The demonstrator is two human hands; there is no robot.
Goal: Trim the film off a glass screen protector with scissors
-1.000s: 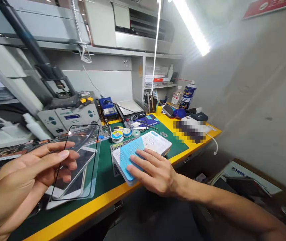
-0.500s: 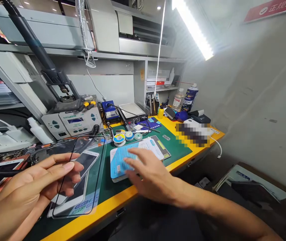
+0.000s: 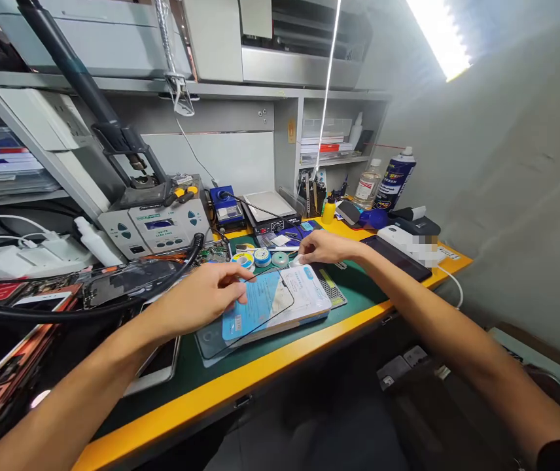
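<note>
Mid-frame, my left hand point(image 3: 217, 288) pinches the black-rimmed sheet point(image 3: 256, 315); I'd touch edges only; can't tell if my curled right hand point(image 3: 323, 248) holds anything

A sky-blue and white pack point(image 3: 304, 297) bears lines of fine print, with a clear, thinly black-bordered panel point(image 3: 253, 320) partly over it. Around the pack spreads a dark green mat point(image 3: 361, 286) on a bright yellow desk point(image 3: 241, 375). Behind the pack are a yellow-and-blue-labelled white spool point(image 3: 243, 260), a yellow bottle point(image 3: 329, 210) and a royal-blue device point(image 3: 227, 212).
</note>
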